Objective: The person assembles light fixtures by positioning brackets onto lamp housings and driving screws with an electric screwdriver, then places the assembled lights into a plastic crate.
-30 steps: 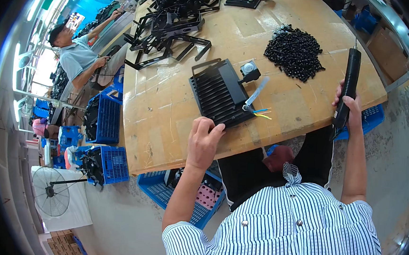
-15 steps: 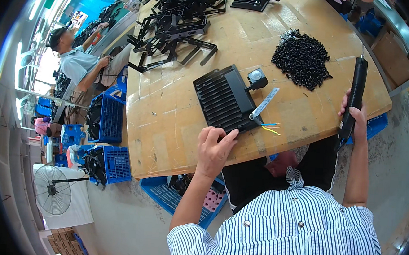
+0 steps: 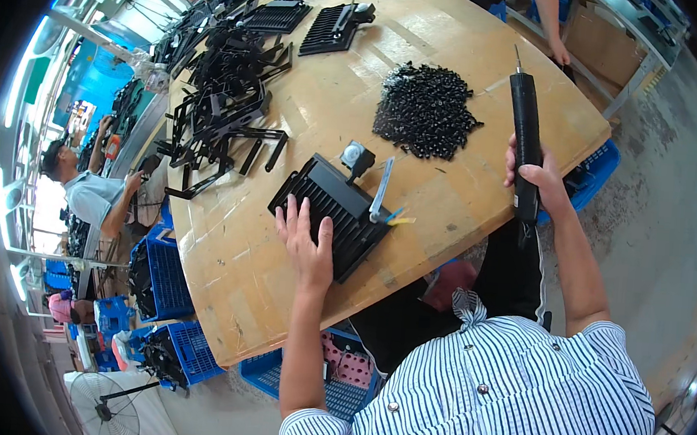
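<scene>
A black finned floodlight [image 3: 347, 209] lies on the table near its front edge. My left hand [image 3: 310, 251] rests on its fins, fingers stretched and spread. A small motion sensor [image 3: 354, 154] with a pale round lens sticks out from the lamp's far side. On its right end are a white tag [image 3: 382, 189] and short blue and yellow wires [image 3: 399, 219]. My right hand [image 3: 539, 178] is wrapped round a black electric screwdriver [image 3: 526, 109], held upright at the table's right edge with its bit pointing away from me. The bit touches nothing.
A heap of small black screws [image 3: 425, 110] lies beyond the floodlight. Tangled black brackets [image 3: 228, 96] cover the far left of the table [image 3: 231, 282], and more floodlights [image 3: 336, 29] lie behind. Blue crates [image 3: 194, 350] stand left. A co-worker [image 3: 92, 191] is farther left; another person's arm [image 3: 549, 25] shows far right.
My left hand has gone from the floodlight's near edge to flat on its fins. The lamp looks slightly turned. The screwdriver remains in my right hand. The whole view has shifted.
</scene>
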